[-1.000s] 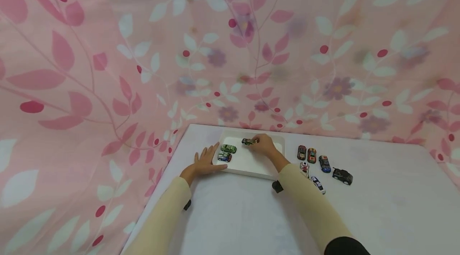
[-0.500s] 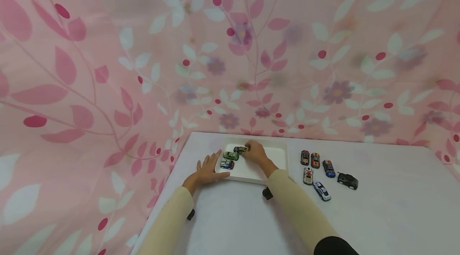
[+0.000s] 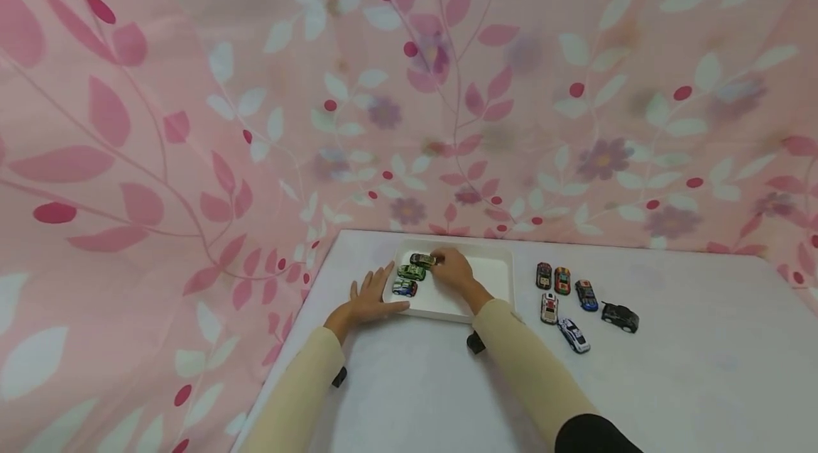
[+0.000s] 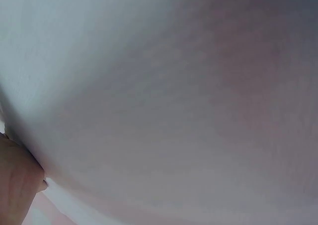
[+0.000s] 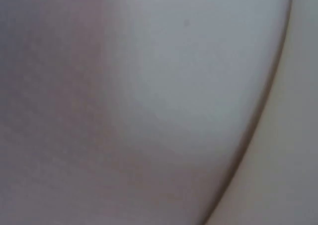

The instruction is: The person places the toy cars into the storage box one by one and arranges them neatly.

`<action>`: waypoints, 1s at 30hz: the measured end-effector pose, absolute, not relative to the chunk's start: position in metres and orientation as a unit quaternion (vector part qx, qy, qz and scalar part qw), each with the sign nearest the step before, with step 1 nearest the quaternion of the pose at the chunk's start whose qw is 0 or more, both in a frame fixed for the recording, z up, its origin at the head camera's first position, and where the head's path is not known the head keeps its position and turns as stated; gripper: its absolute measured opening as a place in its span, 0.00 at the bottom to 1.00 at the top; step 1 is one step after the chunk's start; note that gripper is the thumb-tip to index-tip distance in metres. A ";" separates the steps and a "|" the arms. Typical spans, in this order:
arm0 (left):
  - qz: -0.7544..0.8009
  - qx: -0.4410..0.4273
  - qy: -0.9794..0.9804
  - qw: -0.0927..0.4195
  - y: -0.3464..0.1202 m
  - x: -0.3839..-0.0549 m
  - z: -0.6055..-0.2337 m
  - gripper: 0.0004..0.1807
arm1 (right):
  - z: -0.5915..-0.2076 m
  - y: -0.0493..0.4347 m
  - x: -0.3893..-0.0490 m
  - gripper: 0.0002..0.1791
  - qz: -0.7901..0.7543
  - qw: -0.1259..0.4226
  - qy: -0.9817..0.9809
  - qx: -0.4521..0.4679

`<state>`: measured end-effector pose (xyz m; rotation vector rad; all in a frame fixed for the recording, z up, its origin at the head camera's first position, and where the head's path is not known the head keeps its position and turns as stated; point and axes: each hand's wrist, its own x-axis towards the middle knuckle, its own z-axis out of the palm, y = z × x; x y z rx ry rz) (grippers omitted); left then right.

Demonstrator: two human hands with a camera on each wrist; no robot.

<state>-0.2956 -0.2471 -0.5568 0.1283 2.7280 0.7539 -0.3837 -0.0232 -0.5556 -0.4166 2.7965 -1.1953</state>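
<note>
A white tray [image 3: 492, 261] lies at the back of the table in the head view. My right hand [image 3: 455, 273] reaches into it, its fingers pinching the right end of a dark green toy car [image 3: 420, 260]. Just in front of that car sit a bright green toy car [image 3: 412, 273] and a blue-and-white toy car [image 3: 404, 287], forming a column at the tray's left side. With spread fingers, my left hand [image 3: 368, 302] rests against the tray's front left corner. The left wrist view catches only part of the left hand [image 4: 20, 180].
Right of the tray stand several more toy cars, among them a red-and-orange car [image 3: 562, 281], a white police-style car [image 3: 574, 336] and a larger black car [image 3: 620, 317]. A pink floral cloth [image 3: 409, 119] hangs behind the white-covered table [image 3: 409, 382].
My right hand has moved left inside the tray with the dark green car, which now stands behind the bright green one. My left hand stays at the tray's corner.
</note>
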 end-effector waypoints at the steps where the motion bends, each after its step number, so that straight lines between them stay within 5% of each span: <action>1: 0.262 0.045 0.951 0.156 -0.247 -0.296 -0.557 0.62 | -0.556 -0.023 -0.385 0.20 -0.383 0.042 0.913 -0.133; 30: 0.267 0.034 0.950 0.161 -0.252 -0.302 -0.564 0.62 | -0.561 -0.033 -0.400 0.16 -0.365 0.069 0.920 -0.123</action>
